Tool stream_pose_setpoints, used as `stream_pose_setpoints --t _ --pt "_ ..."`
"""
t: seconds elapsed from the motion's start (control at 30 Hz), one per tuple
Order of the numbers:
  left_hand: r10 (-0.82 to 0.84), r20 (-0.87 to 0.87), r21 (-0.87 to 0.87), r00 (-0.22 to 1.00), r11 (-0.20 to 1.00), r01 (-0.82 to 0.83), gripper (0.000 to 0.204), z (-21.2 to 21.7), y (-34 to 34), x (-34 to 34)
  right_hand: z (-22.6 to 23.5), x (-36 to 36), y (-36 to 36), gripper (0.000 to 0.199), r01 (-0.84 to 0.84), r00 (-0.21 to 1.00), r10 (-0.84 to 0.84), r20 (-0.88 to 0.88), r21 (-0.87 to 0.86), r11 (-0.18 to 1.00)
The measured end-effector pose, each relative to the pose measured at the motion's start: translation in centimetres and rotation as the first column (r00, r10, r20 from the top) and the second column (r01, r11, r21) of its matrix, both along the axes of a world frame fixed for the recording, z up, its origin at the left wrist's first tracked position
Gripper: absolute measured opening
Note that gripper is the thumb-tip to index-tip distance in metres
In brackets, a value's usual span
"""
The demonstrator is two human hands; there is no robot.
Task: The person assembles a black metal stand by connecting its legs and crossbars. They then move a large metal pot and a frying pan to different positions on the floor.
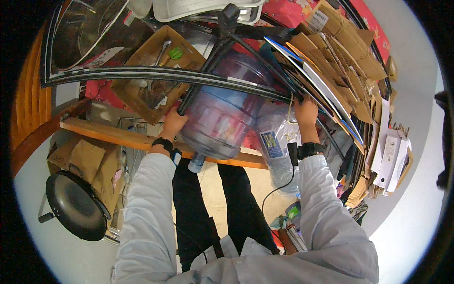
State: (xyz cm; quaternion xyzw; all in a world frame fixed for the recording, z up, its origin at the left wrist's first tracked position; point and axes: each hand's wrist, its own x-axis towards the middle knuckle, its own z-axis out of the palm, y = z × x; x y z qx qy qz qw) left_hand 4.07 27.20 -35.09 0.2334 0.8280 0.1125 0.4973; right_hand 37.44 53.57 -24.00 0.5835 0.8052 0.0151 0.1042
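Note:
My left hand [175,124] is closed around the lower end of a black leg of a tripod-like stand [229,19]. My right hand [306,111] is closed at the end of another leg of this stand, beside a hanging beige cord [290,108]. The legs spread from a black hub at the far middle. Between my hands, a large translucent blue water jug [215,118] lies with its neck towards me. A clear plastic bag with a blue label [272,142] is just left of my right wrist.
A dark-edged rail [142,74] crosses above a cardboard box [184,45] of tools. Flattened cardboard [331,61] and folders are stacked at right. A black wok [75,206] hangs at left near a wooden beam [109,136]. A metal tray [203,10] is at the back.

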Motion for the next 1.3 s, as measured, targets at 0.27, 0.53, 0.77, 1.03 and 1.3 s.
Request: stream_pose_setpoints --t 0.27,0.53,0.77,1.03,1.3 --pt "0.058 -0.101 0.056 0.993 0.997 -0.053 0.053 3.3 -0.6 -2.6 4.3 -3.5 -0.8 0.035 -0.025 0.995 0.027 -0.094 0.026 0.999" --pt "0.071 -0.135 0.038 0.988 0.997 -0.066 0.047 4.6 -0.9 -3.9 6.9 -5.3 0.3 0.037 -0.027 0.969 0.000 -0.248 -0.103 0.994" --pt "0.125 -0.135 0.063 0.983 0.991 -0.117 0.042 4.4 -1.8 -5.9 5.4 -6.9 0.5 0.039 -0.067 0.973 0.053 -0.227 -0.053 0.996" --pt "0.155 -0.125 0.087 0.980 0.986 -0.145 0.068 3.5 -3.4 -9.8 3.8 -9.6 0.4 0.030 -0.120 0.945 0.092 -0.312 -0.071 0.990" --pt "0.145 -0.133 0.086 0.980 0.987 -0.135 0.072 2.8 -3.7 -11.7 4.9 -10.9 -0.5 0.024 -0.200 0.854 0.261 -0.450 0.180 0.963"
